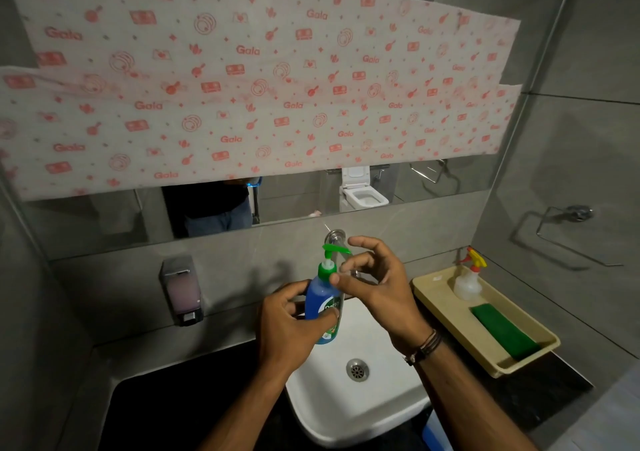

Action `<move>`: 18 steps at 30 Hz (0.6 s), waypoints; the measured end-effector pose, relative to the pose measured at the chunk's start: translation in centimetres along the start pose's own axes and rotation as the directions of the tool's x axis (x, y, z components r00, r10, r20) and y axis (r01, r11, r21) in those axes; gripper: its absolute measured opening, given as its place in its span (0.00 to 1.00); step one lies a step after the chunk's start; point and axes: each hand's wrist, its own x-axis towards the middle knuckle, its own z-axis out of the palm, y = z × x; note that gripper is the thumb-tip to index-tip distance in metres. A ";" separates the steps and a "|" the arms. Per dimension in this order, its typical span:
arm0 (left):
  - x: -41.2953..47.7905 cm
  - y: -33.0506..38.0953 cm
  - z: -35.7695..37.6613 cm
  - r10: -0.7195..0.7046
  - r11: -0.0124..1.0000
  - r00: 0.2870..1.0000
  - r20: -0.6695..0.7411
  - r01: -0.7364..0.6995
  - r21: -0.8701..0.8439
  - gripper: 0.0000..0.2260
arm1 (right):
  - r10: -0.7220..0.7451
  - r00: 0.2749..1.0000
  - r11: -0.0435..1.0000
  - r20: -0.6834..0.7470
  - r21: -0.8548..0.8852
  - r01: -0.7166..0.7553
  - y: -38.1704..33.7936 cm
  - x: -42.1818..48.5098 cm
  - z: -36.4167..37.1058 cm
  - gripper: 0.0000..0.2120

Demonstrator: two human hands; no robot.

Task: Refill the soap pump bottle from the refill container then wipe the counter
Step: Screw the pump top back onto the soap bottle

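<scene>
Soap pump bottle held above white sink, left hand wrapped round its blue body. Right hand pinches green pump collar, thumb in front, fingers curled behind.

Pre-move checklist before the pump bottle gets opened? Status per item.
1. Bottle secured: left hand grips the soap pump bottle by its body. ok
2. Cap grip: right hand pinches the green pump collar. ok
3. Pump off for pouring: it is on. not ok
4. Spill zone: bottle is held above the sink. ok
5. Refill container at hand: only a blue object at the bottom edge, unidentifiable. cannot tell
6. Wipe ready: green cloth lies in the tray. ok
</scene>
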 end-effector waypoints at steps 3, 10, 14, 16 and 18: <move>-0.1 -0.2 -0.2 0.001 1.000 1.000 -0.002 -0.001 -0.002 0.19 | 0.022 0.997 0.999 0.076 -0.028 -0.020 0.0 0.1 -0.1 0.30; -0.4 -0.3 0.1 0.022 1.000 1.000 0.010 -0.023 0.009 0.20 | 0.040 0.987 0.994 0.155 0.097 -0.056 -0.1 0.3 0.6 0.30; -0.3 -0.7 0.3 0.012 1.000 1.000 0.014 -0.012 0.026 0.19 | 0.036 0.999 0.989 -0.007 0.142 -0.035 0.4 -0.1 1.4 0.24; -0.3 -0.7 0.3 0.011 1.000 1.000 0.014 -0.011 0.027 0.19 | 0.043 0.998 0.987 -0.048 0.160 -0.035 0.6 -0.2 1.8 0.22; -0.4 -0.6 0.3 0.015 1.000 1.000 0.014 -0.016 0.018 0.19 | 0.030 0.999 0.992 -0.031 0.127 -0.026 0.4 -0.3 1.8 0.22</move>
